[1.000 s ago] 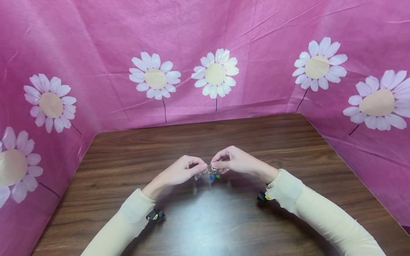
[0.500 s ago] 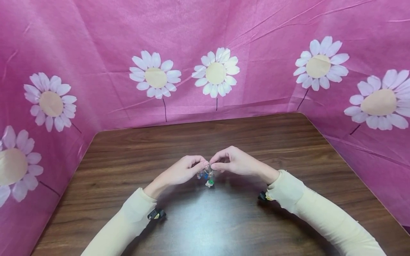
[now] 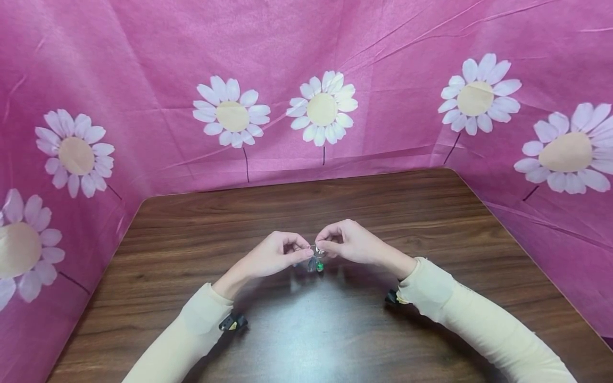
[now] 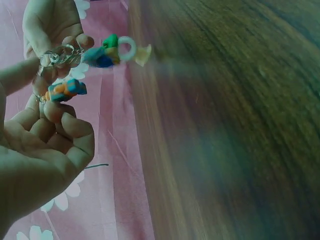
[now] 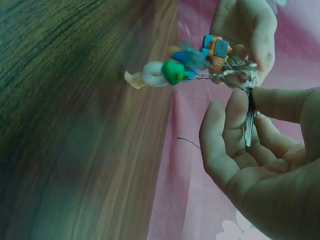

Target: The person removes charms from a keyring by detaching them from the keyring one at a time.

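Both hands meet over the middle of the wooden table, holding a metal key ring (image 3: pixel 313 249) between their fingertips. My left hand (image 3: pixel 275 256) pinches the ring's left side, with an orange and blue figure charm (image 4: pixel 65 90) right at its fingertips. A silver key (image 5: pixel 248 120) is gripped between thumb and fingers of my right hand (image 3: pixel 351 243). From the ring dangle more charms: a green one (image 3: pixel 320 266), a blue one, a white loop (image 4: pixel 127 48) and a pale yellowish piece (image 4: pixel 143 54), blurred in the wrist views.
The dark wooden table (image 3: pixel 215 213) has a pink cloth (image 3: pixel 158 64) with white daisies around its back and sides. Black wrist straps with cameras (image 3: pixel 233 322) sit at both pale sleeves (image 3: pixel 445 287).
The hands came closer together, then drew slightly apart again. The charms swung down beneath the ring, and the green one now hangs nearer the right hand.
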The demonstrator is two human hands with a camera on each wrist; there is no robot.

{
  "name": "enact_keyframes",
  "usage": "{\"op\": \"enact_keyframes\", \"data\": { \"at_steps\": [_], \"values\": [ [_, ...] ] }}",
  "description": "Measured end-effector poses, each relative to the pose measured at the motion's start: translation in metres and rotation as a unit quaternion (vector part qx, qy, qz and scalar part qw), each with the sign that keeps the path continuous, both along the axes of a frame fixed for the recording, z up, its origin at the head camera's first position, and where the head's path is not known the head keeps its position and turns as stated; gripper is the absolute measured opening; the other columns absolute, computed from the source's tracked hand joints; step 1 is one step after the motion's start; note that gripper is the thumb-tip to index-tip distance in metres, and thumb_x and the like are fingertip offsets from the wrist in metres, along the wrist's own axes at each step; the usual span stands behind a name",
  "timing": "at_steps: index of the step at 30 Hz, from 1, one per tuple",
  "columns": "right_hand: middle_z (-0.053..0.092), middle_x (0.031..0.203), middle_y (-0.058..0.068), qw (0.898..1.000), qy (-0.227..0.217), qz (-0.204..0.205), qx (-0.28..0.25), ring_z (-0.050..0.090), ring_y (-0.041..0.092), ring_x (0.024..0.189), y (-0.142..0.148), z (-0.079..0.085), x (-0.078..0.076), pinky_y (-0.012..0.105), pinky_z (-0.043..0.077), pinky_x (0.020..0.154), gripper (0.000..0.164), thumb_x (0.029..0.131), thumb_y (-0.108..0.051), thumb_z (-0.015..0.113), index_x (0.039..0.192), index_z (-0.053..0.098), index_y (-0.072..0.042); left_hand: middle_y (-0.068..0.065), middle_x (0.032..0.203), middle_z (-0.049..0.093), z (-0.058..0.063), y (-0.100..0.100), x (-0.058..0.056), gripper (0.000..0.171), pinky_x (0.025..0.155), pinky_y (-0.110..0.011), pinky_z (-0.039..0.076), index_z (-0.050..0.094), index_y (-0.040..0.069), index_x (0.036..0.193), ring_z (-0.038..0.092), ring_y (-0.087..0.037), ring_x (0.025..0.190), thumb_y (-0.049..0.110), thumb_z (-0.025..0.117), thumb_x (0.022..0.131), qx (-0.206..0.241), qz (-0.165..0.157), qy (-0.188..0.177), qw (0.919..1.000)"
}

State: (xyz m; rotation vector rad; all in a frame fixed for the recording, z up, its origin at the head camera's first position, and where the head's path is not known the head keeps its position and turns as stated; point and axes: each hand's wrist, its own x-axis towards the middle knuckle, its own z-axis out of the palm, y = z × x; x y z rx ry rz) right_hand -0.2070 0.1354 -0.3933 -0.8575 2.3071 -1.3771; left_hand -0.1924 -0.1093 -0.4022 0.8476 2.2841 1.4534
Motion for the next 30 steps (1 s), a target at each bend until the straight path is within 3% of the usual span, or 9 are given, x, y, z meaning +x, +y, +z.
{"op": "enact_keyframes", "data": {
  "at_steps": [3,8,13,16,20,24,30],
  "values": [
    [0.075,0.090,0.008,1.000,0.028,0.002,0.007,0.072,0.031,0.077,0.001,0.001,0.000,0.035,0.060,0.071,0.016,0.098,-0.015,0.069,0.105,0.074,-0.002,-0.013,0.078,0.065,0.000,-0.001,-0.001,0.021,0.058,-0.022,0.045,0.074,0.004,0.100,0.057,-0.014,0.068,0.023,0.066,0.101,-0.005,0.009,0.012,0.9999],
    [0.076,0.093,-0.005,0.995,0.100,0.008,0.018,0.061,0.011,0.073,0.002,0.003,0.001,0.031,0.051,0.067,0.013,0.097,-0.021,0.071,0.105,0.078,-0.013,-0.009,0.076,0.063,0.004,0.000,-0.001,0.021,0.057,-0.022,0.043,0.074,0.006,0.098,0.053,-0.008,0.065,0.024,0.064,0.102,-0.031,0.011,0.032,0.9989],
    [0.075,0.091,-0.009,0.994,0.101,0.023,0.019,0.051,0.006,0.062,0.003,0.004,0.001,0.029,0.046,0.058,0.011,0.097,-0.022,0.072,0.104,0.078,-0.016,-0.001,0.075,0.062,0.005,0.002,-0.002,0.017,0.055,-0.022,0.039,0.075,0.012,0.099,0.048,-0.006,0.062,0.025,0.065,0.101,-0.046,-0.001,0.046,0.9979],
    [0.074,0.088,-0.004,0.997,0.074,0.034,0.018,0.058,0.012,0.062,0.004,0.004,0.001,0.027,0.050,0.057,0.012,0.098,-0.020,0.070,0.105,0.078,-0.013,-0.004,0.079,0.064,0.004,0.002,-0.003,0.016,0.057,-0.022,0.041,0.075,0.012,0.101,0.050,-0.007,0.064,0.024,0.064,0.102,-0.044,-0.012,0.049,0.9977],
    [0.075,0.090,0.003,0.998,0.017,0.058,0.021,0.070,0.032,0.073,0.005,0.004,-0.001,0.034,0.059,0.066,0.015,0.100,-0.019,0.068,0.106,0.076,-0.009,-0.012,0.086,0.068,0.002,0.002,-0.004,0.014,0.062,-0.023,0.045,0.074,0.014,0.102,0.053,-0.007,0.070,0.022,0.063,0.103,-0.043,-0.030,0.053,0.9972],
    [0.075,0.097,0.009,0.995,-0.044,0.086,0.031,0.070,0.041,0.082,0.007,0.006,-0.003,0.037,0.061,0.074,0.016,0.101,-0.017,0.065,0.108,0.074,-0.006,-0.014,0.089,0.069,0.002,0.003,-0.004,0.013,0.064,-0.024,0.045,0.073,0.015,0.101,0.051,-0.006,0.070,0.022,0.062,0.103,-0.049,-0.049,0.060,0.9958],
    [0.074,0.100,0.007,0.987,-0.115,0.101,0.043,0.068,0.047,0.089,0.007,0.012,-0.003,0.040,0.061,0.079,0.016,0.102,-0.013,0.062,0.110,0.072,-0.003,-0.010,0.090,0.072,0.002,0.005,-0.002,0.013,0.065,-0.023,0.045,0.073,0.016,0.100,0.049,-0.004,0.068,0.023,0.063,0.103,-0.053,-0.062,0.069,0.9943]
  ]
}}
